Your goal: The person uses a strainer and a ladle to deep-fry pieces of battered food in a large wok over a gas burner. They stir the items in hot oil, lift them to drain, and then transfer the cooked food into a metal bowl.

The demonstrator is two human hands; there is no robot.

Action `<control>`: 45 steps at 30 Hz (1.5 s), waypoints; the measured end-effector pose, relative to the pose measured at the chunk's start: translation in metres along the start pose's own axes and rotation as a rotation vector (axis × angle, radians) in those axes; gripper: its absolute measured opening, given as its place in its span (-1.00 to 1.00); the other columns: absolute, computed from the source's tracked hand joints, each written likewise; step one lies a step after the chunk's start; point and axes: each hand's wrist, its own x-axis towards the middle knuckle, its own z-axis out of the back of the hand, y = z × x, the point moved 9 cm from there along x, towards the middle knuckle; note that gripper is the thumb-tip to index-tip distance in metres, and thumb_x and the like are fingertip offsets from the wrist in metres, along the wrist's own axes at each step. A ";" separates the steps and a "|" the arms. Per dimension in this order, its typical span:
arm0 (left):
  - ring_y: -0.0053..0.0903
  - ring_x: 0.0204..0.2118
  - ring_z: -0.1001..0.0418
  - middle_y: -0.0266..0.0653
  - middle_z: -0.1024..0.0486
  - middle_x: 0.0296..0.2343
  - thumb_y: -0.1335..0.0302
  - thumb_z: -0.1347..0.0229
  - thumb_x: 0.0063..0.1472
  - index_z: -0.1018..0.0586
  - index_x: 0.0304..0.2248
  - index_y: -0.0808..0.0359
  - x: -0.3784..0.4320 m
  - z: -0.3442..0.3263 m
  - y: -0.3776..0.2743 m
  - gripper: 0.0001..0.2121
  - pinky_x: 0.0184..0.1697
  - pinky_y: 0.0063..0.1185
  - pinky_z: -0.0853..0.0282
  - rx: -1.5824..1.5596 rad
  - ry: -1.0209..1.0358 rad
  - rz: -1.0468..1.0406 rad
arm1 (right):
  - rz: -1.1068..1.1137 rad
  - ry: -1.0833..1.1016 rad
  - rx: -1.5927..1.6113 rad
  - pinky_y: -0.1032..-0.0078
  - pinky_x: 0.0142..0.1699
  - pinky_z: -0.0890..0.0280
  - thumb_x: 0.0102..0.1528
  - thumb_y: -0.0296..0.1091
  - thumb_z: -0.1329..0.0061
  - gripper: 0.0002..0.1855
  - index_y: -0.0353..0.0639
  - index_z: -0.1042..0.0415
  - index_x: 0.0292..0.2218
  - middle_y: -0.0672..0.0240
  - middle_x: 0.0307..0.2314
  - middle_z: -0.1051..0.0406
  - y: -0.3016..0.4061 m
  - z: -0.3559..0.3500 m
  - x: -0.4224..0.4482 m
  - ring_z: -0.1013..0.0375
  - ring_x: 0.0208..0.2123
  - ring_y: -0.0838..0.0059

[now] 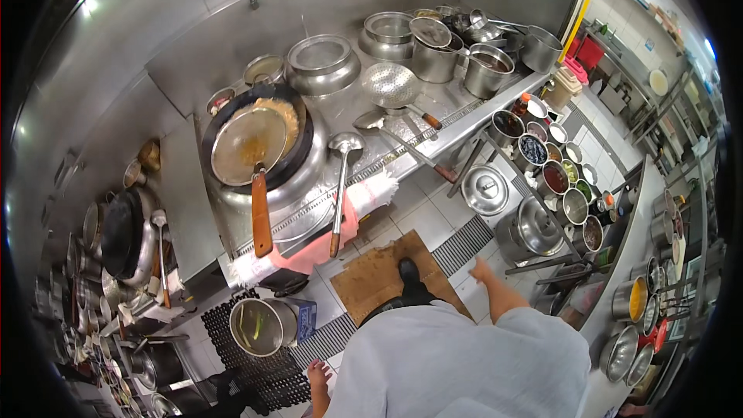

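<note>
My left hand [318, 373] hangs low beside my body, empty, its fingers loosely bent. On the other side my right hand [480, 271] is held out over the floor, empty, some fingers apart. Before me on the steel range, a round fine-mesh strainer [246, 142] with a wooden handle rests across a black wok [299, 107]. Brownish food or liquid shows beneath the mesh. To its right lie a steel ladle [346, 142], a wok spatula [371, 120] and a perforated skimmer [392, 86]. A steel pot [262, 327] with green pieces in it stands nearest my left hand.
Steel pots [489, 69] crowd the range's back right. Seasoning containers [555, 177] fill a low rack at right, beside a lidded pot [537, 226]. Cardboard [371, 278] lies underfoot by a floor grate [464, 247]. A cloth [371, 191] covers part of the range's front edge.
</note>
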 end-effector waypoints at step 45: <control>-0.34 -0.09 -0.37 -0.14 -0.36 -0.08 0.26 0.08 0.23 -0.25 0.03 0.27 -0.117 -0.132 -0.431 -0.58 -0.07 -0.33 -0.30 -0.381 -0.126 -0.591 | 0.935 -0.239 0.210 0.36 -0.35 -0.30 0.04 -0.41 0.12 -0.82 -0.14 -0.41 -0.27 0.16 -0.50 -0.43 0.396 0.215 0.106 -0.42 -0.47 0.22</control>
